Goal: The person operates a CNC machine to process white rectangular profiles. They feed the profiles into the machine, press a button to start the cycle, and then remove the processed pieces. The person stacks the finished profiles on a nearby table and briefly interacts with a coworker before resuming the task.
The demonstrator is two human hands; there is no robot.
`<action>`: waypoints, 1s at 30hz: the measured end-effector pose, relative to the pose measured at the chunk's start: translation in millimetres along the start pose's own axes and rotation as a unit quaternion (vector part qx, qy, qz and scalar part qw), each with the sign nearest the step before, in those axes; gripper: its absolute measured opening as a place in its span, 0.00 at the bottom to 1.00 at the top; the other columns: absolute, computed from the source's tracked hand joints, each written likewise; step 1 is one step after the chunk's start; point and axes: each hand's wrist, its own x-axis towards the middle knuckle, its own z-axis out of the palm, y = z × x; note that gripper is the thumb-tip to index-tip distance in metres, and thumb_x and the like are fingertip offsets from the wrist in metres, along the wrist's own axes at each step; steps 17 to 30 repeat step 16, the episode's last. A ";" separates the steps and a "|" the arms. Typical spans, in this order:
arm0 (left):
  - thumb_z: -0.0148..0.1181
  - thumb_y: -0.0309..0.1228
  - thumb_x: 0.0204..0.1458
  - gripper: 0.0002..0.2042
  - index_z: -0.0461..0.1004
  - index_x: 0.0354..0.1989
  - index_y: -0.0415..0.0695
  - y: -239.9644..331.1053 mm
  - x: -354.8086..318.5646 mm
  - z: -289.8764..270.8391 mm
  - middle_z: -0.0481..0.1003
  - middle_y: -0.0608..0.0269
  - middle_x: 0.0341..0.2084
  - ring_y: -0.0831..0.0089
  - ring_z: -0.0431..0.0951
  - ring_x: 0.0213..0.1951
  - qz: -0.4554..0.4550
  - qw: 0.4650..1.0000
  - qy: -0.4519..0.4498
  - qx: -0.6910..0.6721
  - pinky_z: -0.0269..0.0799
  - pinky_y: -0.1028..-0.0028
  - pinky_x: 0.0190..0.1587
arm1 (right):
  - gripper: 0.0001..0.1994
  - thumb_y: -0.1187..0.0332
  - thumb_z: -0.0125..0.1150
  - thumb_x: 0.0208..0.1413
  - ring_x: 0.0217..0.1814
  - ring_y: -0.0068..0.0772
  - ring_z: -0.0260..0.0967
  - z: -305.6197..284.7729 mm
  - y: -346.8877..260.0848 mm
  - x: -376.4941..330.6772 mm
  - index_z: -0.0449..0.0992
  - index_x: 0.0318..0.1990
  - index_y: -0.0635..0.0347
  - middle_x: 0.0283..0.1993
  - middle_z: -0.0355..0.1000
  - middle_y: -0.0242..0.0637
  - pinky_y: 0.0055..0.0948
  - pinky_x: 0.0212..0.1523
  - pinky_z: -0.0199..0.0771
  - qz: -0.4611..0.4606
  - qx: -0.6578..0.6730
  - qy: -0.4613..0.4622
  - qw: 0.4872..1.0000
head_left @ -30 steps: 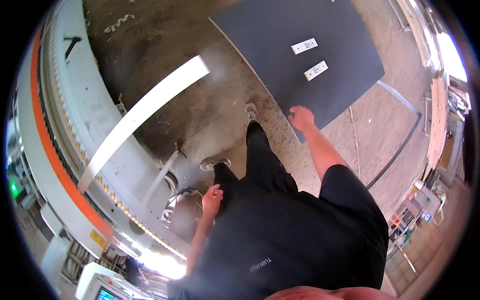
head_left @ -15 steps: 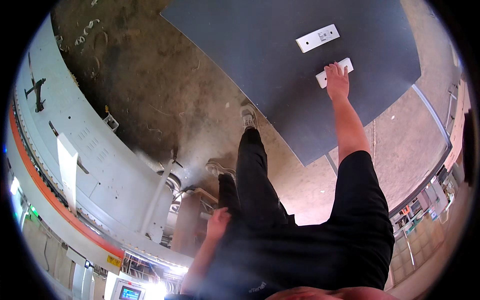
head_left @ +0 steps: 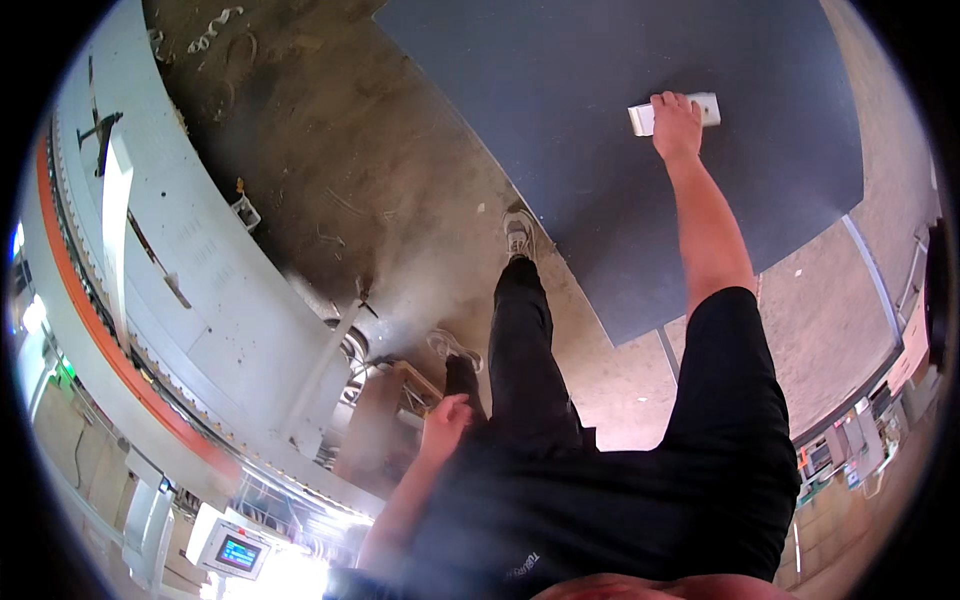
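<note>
Head view: our right hand (head_left: 677, 122) presses flat on white label (head_left: 675, 113) atop dark panel (head_left: 640, 130); grip open, nothing clasped; we rub firmly outward.

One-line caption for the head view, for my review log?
Right hand presses a white label on a dark grey panel; left hand hangs free beside the grey machine.

1. Panel (head_left: 600, 120): lying flat on the floor (head_left: 330, 150), ahead and to the right.
2. Label (head_left: 675, 113): on the panel, under the right hand (head_left: 677, 125).
3. Machine (head_left: 180, 300): along the left.
4. Left hand (head_left: 445, 420): beside the machine, well apart from the panel.
</note>
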 end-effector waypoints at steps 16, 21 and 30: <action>0.72 0.42 0.62 0.34 0.66 0.74 0.48 31.3 -103.2 -50.3 0.75 0.53 0.64 0.67 0.84 0.40 0.290 0.943 0.099 -0.132 0.79 0.68 0.51 | 0.19 0.64 0.75 0.60 0.50 0.25 0.79 -289.1 -265.3 -337.0 0.81 0.54 0.65 0.47 0.82 0.33 0.28 0.56 0.76 -0.071 0.737 -0.309 0.597; 0.72 0.42 0.62 0.34 0.66 0.74 0.48 31.3 -103.2 -50.3 0.75 0.53 0.64 0.67 0.84 0.40 0.290 0.943 0.099 -0.132 0.79 0.68 0.51 | 0.19 0.64 0.75 0.60 0.50 0.25 0.79 -289.1 -265.3 -337.0 0.81 0.54 0.65 0.47 0.82 0.33 0.28 0.56 0.76 -0.071 0.737 -0.309 0.597; 0.72 0.42 0.62 0.34 0.66 0.74 0.48 31.3 -103.2 -50.3 0.75 0.53 0.64 0.67 0.84 0.40 0.290 0.943 0.099 -0.132 0.79 0.68 0.51 | 0.19 0.64 0.75 0.60 0.50 0.25 0.79 -289.1 -265.3 -337.0 0.81 0.54 0.65 0.47 0.82 0.33 0.28 0.56 0.76 -0.071 0.737 -0.309 0.597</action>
